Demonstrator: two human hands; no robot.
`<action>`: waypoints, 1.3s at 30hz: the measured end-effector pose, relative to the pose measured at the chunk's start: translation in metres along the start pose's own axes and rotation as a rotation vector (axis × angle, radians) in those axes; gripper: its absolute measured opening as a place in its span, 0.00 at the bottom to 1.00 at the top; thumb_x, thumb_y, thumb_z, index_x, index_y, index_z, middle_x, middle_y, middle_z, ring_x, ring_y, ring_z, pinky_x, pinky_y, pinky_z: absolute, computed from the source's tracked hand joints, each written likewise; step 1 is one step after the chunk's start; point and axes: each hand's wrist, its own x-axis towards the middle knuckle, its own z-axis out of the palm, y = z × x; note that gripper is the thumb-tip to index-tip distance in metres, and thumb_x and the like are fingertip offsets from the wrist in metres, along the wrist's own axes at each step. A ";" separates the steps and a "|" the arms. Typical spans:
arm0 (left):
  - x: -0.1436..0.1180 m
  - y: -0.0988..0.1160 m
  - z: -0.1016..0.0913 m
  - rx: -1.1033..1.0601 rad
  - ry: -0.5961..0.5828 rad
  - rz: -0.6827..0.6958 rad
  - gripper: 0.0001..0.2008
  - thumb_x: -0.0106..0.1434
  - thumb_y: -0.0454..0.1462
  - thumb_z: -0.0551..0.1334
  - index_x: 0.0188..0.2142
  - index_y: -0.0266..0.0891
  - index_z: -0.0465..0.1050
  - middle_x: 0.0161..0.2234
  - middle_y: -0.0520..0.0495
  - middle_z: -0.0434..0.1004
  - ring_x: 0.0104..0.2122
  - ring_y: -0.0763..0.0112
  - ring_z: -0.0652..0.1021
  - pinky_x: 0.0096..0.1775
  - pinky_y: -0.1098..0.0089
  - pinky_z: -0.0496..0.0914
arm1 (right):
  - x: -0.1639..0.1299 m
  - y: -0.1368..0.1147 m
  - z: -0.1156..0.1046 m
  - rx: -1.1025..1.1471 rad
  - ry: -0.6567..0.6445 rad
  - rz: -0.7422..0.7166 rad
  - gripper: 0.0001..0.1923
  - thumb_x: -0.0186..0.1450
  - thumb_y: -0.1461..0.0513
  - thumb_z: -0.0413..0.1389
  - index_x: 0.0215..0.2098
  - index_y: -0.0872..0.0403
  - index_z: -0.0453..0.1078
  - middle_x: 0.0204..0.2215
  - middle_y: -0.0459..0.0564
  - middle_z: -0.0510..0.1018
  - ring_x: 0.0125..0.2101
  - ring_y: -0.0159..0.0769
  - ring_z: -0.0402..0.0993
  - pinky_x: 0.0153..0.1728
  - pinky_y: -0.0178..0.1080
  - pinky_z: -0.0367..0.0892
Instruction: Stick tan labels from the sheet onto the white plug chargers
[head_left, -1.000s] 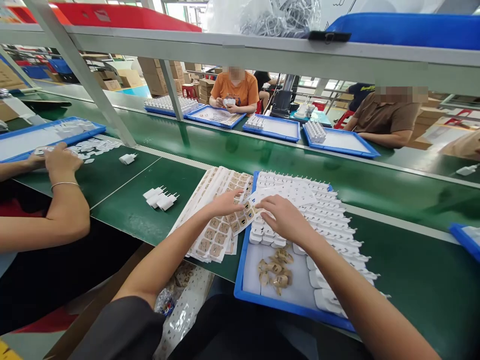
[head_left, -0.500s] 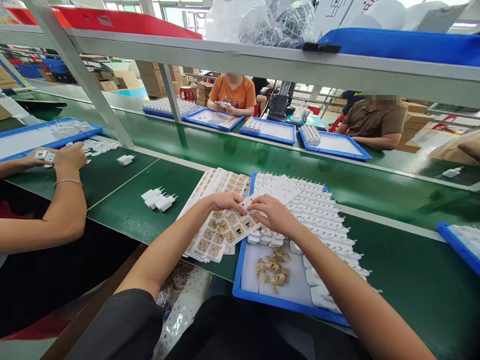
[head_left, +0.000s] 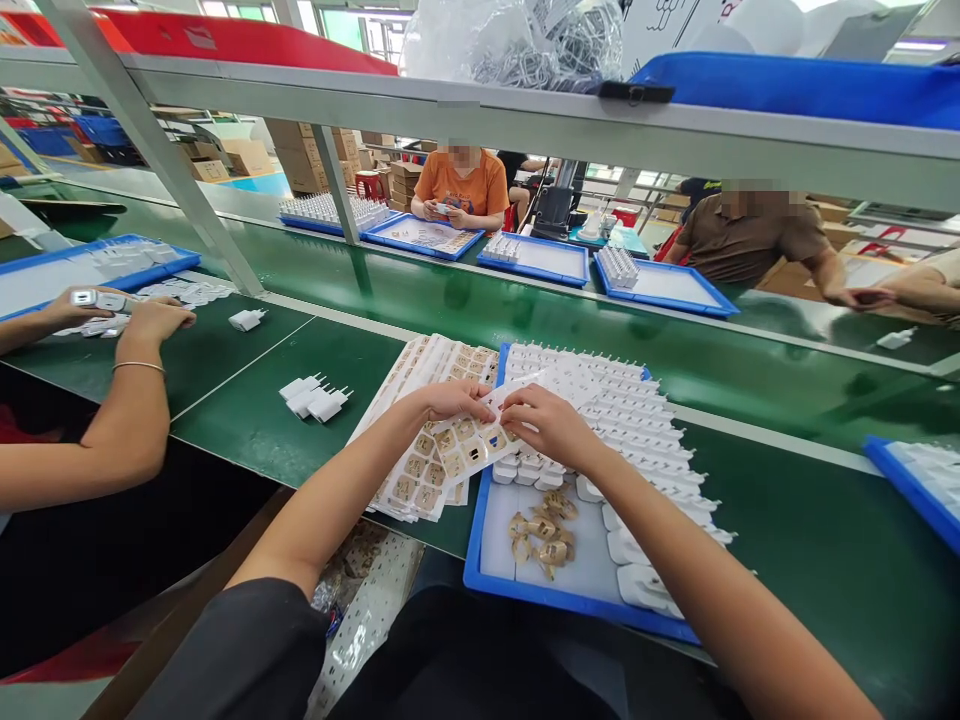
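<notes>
Now the sticker sheet (head_left: pixel 465 458) is held by the left hand (head_left: pixel 459 402) across the stacked sheets (head_left: pixel 409 487) and the blue tray's edge (head_left: pixel 473 545); the right hand (head_left: pixel 546 424), fingers bunched, is brought closer than a second ago, its grip unclear

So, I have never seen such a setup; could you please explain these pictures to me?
There is no machine here: a camera worn on a person's head looks forward and down at their own work. The bare left hand holds a sheet of what look like tan labels; the bare right hand is at its edge. More sheets lie on the green table, beside a blue tray of white plugs and loose tan pieces. The hands at the far left are a co-worker's.
</notes>
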 end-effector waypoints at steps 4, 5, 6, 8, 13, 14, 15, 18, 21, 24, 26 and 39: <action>0.002 0.000 0.002 0.046 -0.004 -0.002 0.21 0.41 0.41 0.77 0.33 0.36 0.76 0.26 0.52 0.80 0.25 0.72 0.78 0.31 0.72 0.70 | -0.003 0.002 0.001 0.022 0.012 -0.006 0.08 0.70 0.66 0.55 0.37 0.50 0.76 0.39 0.52 0.81 0.40 0.43 0.75 0.41 0.44 0.72; 0.003 0.000 0.002 0.063 -0.003 -0.002 0.21 0.41 0.42 0.77 0.33 0.36 0.76 0.27 0.52 0.80 0.25 0.71 0.78 0.31 0.71 0.70 | -0.004 0.002 0.000 0.030 0.019 -0.003 0.08 0.71 0.66 0.55 0.37 0.50 0.76 0.40 0.52 0.82 0.40 0.43 0.75 0.41 0.44 0.72; 0.003 0.000 0.002 0.083 0.000 -0.003 0.21 0.41 0.42 0.76 0.34 0.36 0.76 0.28 0.51 0.81 0.26 0.70 0.79 0.31 0.71 0.71 | -0.005 0.002 -0.001 0.040 0.028 0.002 0.08 0.71 0.65 0.54 0.38 0.50 0.76 0.40 0.53 0.82 0.40 0.43 0.75 0.41 0.44 0.72; 0.004 0.003 0.000 0.137 0.014 0.000 0.21 0.43 0.43 0.75 0.35 0.36 0.76 0.30 0.49 0.82 0.27 0.68 0.80 0.32 0.69 0.72 | -0.008 0.002 -0.007 0.066 0.051 0.018 0.08 0.71 0.65 0.54 0.38 0.50 0.75 0.39 0.52 0.81 0.40 0.42 0.75 0.41 0.44 0.72; 0.005 0.016 -0.006 0.357 0.137 0.037 0.16 0.49 0.39 0.71 0.37 0.35 0.77 0.31 0.48 0.83 0.31 0.64 0.81 0.34 0.69 0.74 | -0.021 0.000 -0.035 0.136 0.141 0.104 0.06 0.70 0.66 0.54 0.39 0.50 0.72 0.39 0.51 0.81 0.42 0.41 0.77 0.44 0.43 0.73; 0.004 0.018 -0.005 0.414 0.180 0.051 0.17 0.50 0.38 0.71 0.40 0.35 0.78 0.33 0.47 0.83 0.34 0.62 0.82 0.37 0.67 0.75 | -0.026 -0.001 -0.041 0.142 0.164 0.132 0.05 0.70 0.66 0.54 0.39 0.50 0.71 0.39 0.51 0.81 0.41 0.41 0.77 0.44 0.44 0.73; 0.003 0.021 -0.002 0.473 0.232 0.070 0.19 0.51 0.37 0.70 0.44 0.35 0.77 0.36 0.46 0.83 0.37 0.59 0.82 0.41 0.64 0.75 | -0.031 -0.004 -0.048 0.146 0.187 0.167 0.05 0.69 0.66 0.54 0.39 0.50 0.71 0.38 0.51 0.81 0.41 0.41 0.77 0.43 0.44 0.73; -0.005 0.022 0.022 0.614 0.405 0.158 0.26 0.58 0.36 0.66 0.57 0.37 0.70 0.53 0.39 0.78 0.52 0.53 0.77 0.57 0.53 0.69 | -0.051 -0.020 -0.065 0.157 0.240 0.278 0.05 0.68 0.67 0.55 0.39 0.50 0.70 0.35 0.49 0.80 0.38 0.40 0.77 0.40 0.43 0.72; -0.012 0.012 0.066 0.932 0.518 0.387 0.23 0.67 0.40 0.61 0.61 0.40 0.68 0.62 0.37 0.69 0.63 0.51 0.68 0.65 0.48 0.58 | -0.073 -0.043 -0.076 0.191 0.272 0.353 0.06 0.68 0.68 0.56 0.39 0.49 0.70 0.34 0.48 0.79 0.36 0.39 0.77 0.39 0.41 0.71; -0.011 -0.004 0.111 1.378 0.469 0.605 0.22 0.65 0.46 0.66 0.55 0.40 0.72 0.66 0.34 0.64 0.66 0.44 0.63 0.63 0.47 0.61 | -0.094 -0.066 -0.080 0.226 0.311 0.399 0.08 0.67 0.69 0.57 0.40 0.49 0.70 0.35 0.47 0.79 0.37 0.38 0.77 0.40 0.41 0.71; -0.004 -0.014 0.131 1.543 0.409 0.613 0.23 0.62 0.46 0.69 0.53 0.38 0.73 0.69 0.32 0.58 0.67 0.43 0.62 0.62 0.48 0.61 | -0.106 -0.077 -0.080 0.228 0.342 0.435 0.09 0.67 0.69 0.58 0.40 0.49 0.70 0.35 0.48 0.79 0.39 0.39 0.77 0.42 0.41 0.71; -0.040 -0.025 0.141 0.491 0.399 0.505 0.16 0.61 0.42 0.71 0.47 0.44 0.75 0.50 0.42 0.80 0.50 0.57 0.79 0.52 0.59 0.73 | -0.151 -0.126 -0.031 0.521 0.508 0.635 0.09 0.67 0.68 0.58 0.39 0.46 0.72 0.33 0.49 0.80 0.36 0.42 0.78 0.37 0.44 0.73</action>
